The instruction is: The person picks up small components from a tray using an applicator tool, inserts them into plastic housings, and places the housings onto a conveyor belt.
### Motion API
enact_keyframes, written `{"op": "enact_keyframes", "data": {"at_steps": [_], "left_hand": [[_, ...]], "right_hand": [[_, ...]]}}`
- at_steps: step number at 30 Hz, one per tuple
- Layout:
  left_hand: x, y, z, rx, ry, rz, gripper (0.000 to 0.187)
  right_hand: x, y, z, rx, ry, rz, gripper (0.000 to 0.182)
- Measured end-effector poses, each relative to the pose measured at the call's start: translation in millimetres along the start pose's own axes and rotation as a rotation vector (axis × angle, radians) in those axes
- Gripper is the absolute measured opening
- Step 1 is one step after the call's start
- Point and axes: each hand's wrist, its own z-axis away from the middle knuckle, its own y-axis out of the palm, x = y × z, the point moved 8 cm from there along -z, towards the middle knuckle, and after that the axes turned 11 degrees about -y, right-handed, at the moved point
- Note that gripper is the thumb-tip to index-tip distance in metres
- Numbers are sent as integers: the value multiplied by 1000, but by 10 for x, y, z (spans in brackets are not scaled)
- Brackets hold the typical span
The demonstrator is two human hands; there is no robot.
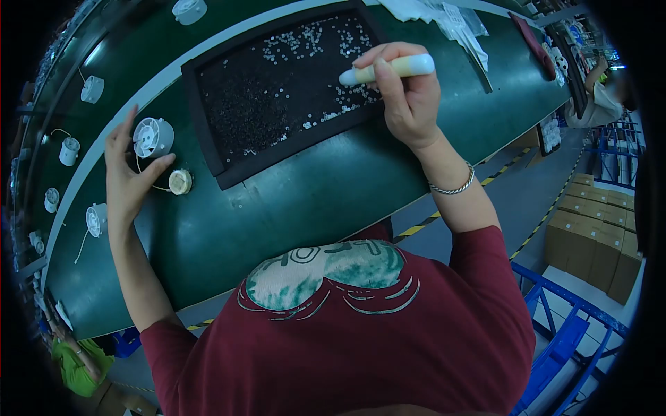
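Note:
My right hand [411, 97] is closed around a thick, pale pen-shaped tube [392, 68], its rounded tip pointing left over the black tray [277, 158]. In that tray lie many small black pieces [253, 114] on the left and scattered small pale pieces [295, 43] toward the back and right. On the left, my left hand [128, 163] has thumb and fingers spread around the near side of a small white round fan [152, 137]. A wire runs from the fan to a small cream-coloured round part [180, 182] just beyond my thumb.
More white fans with wires stand left, including one [96, 220] beside my left forearm and another [92, 89] farther back. Plastic bags [451, 21] lie at the back right. Co-workers sit at both ends, one in a green top [80, 367]. Cardboard boxes [590, 236] are stacked right.

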Motion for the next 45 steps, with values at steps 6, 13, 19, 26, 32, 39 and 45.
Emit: {"op": "enact_keyframes", "data": {"at_steps": [6, 13, 19, 26, 32, 39, 45], "left_hand": [[-1191, -22, 157, -210, 481, -213, 42], [-1853, 1038, 111, 31, 685, -64, 14], [-1837, 1046, 85, 51, 673, -51, 10], [-1823, 1019, 182, -17, 741, -172, 9], [-1831, 985, 214, -116, 780, -117, 10], [-1867, 742, 282, -125, 698, -88, 20], [-1413, 348, 187, -268, 599, -155, 26]], "right_hand": [[6, 67, -18, -76, 114, -265, 14], [-43, 38, 56, -117, 237, -369, 14], [-137, -94, 88, -244, 302, -354, 14], [-119, -225, 61, -260, 258, -192, 13], [-131, -229, 57, -267, 237, -183, 13], [-118, -204, 65, -209, 274, -93, 10], [-157, -184, 62, -164, 283, -30, 11]]}}
